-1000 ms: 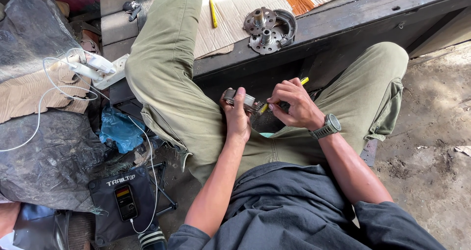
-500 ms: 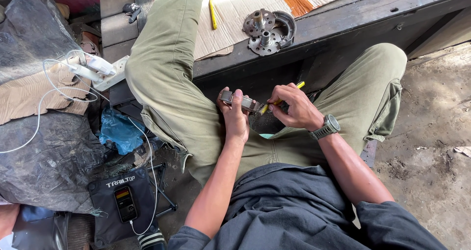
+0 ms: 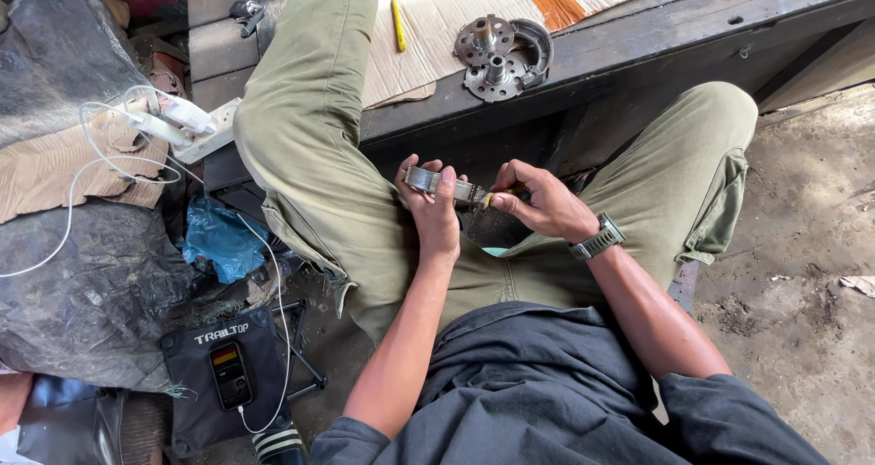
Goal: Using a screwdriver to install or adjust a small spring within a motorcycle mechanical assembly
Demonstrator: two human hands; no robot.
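I sit with my knees apart, both hands together over my lap. My left hand (image 3: 436, 211) grips a small curved metal part (image 3: 439, 183), silver and shiny, holding it level. My right hand (image 3: 538, 201), with a grey watch at the wrist, pinches a thin yellow-handled tool (image 3: 498, 194) whose tip touches the right end of the metal part. The tool's tip is partly hidden by my fingers.
A round metal brake plate (image 3: 499, 47) lies on cardboard (image 3: 437, 27) on the dark wooden bench (image 3: 656, 36) ahead, with a yellow-handled tool (image 3: 398, 16) beside my left leg. At left are a white power strip (image 3: 196, 128), blue plastic bag (image 3: 219, 237), phone (image 3: 230, 374) and black tarp.
My right hand has closed in on the metal part, and the yellow tool no longer sticks out above my fingers. The left hand holds the part in nearly the same place.
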